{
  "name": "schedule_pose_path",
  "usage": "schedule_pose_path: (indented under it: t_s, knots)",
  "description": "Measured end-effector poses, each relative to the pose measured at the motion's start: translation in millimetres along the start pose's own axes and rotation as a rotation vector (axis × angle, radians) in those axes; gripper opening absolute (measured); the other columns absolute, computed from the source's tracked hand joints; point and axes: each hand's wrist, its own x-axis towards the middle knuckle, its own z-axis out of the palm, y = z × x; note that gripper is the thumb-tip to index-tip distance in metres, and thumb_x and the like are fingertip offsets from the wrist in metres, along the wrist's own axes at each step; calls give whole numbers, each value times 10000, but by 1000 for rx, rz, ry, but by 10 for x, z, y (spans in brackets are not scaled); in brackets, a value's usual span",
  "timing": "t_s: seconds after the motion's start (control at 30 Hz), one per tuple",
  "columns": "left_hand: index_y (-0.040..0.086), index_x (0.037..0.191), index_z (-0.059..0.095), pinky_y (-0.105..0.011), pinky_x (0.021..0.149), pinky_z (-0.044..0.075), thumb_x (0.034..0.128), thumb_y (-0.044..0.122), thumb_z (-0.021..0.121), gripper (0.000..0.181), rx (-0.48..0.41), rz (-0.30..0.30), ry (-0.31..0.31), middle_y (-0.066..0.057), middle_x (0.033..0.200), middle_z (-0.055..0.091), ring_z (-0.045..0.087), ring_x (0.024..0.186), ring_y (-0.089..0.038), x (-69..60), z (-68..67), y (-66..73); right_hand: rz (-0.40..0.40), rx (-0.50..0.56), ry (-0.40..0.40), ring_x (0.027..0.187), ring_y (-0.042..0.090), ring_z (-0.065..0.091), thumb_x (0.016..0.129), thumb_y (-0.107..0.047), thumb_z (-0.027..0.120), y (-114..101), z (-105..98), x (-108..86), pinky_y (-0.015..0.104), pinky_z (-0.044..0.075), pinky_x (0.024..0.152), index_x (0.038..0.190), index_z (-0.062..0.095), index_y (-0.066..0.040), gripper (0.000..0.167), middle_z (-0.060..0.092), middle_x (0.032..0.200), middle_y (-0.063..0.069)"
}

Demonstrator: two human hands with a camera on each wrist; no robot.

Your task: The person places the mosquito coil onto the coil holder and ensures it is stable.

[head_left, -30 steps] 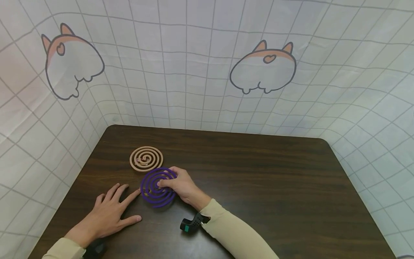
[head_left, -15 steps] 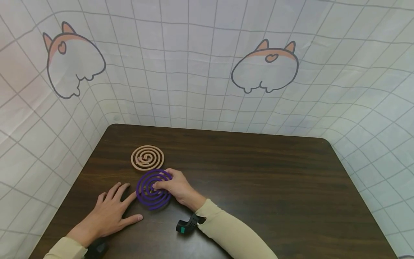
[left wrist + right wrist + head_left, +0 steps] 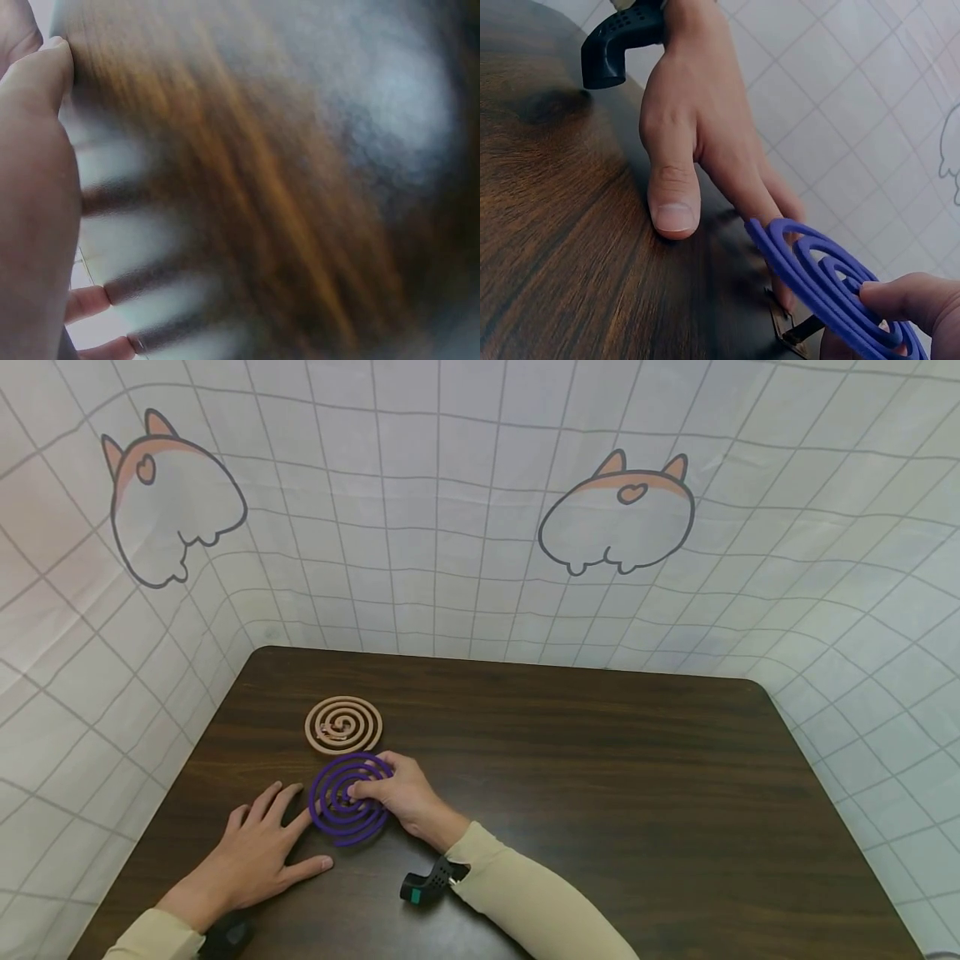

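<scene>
Head view: a dark wooden surface [image 3: 600, 793] stands before a white grid-patterned curtain [image 3: 465, 610] with two cartoon animal rears. Left of centre, the right hand [image 3: 411, 797] holds a purple spiral [image 3: 345, 812], its thumb at the coil's middle and other fingers beneath, pinching it. The left hand [image 3: 255, 852] rests on the surface with fingers spread, its index fingertip hidden under the spiral's edge. Just beyond lies a flat tan spiral [image 3: 343, 725]. A black wrist device [image 3: 423, 887] hangs at the right sleeve [image 3: 532, 889].

Left wrist view: part of the left hand fills the left edge, beside blurred, glossy wood.

Right wrist view: the purple spiral is tilted, raised off the surface, above a small flat piece [image 3: 778, 322] with a dark post; the left index fingertip touches that piece.
</scene>
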Motion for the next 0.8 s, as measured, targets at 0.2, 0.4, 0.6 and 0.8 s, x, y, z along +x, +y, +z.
schedule_pose_path:
  t_s: [0.2,0.4,0.6,0.8]
  knots:
    - [194,1473,594,-740,999,390,884,805,559,849,1,-4,7,-212,1556,448,365,1465,-510,-4,2,5,1,-26,5,777,31,629,749,52,809,20,-7,2,161,539,668,924,633,-100,291,657,883,-73]
    - [192,1478,589,-735,995,397,883,803,563,853,0,-6,12,-215,1551,455,371,1463,-510,-11,2,8,14,-46,7,784,32,635,748,41,818,46,-6,18,166,547,657,925,635,-106,294,656,897,-76]
    - [199,1473,594,-737,995,395,884,806,557,846,0,-6,12,-212,1552,454,369,1465,-510,-11,3,8,16,-64,7,750,41,631,751,39,817,53,-1,37,170,543,622,928,633,-100,291,645,883,-73]
    - [203,1472,594,-740,996,391,880,814,551,852,4,-8,2,-210,1556,450,368,1465,-510,-7,6,2,22,-88,7,726,45,617,766,34,817,37,7,37,169,537,603,936,629,-92,283,632,878,-72]
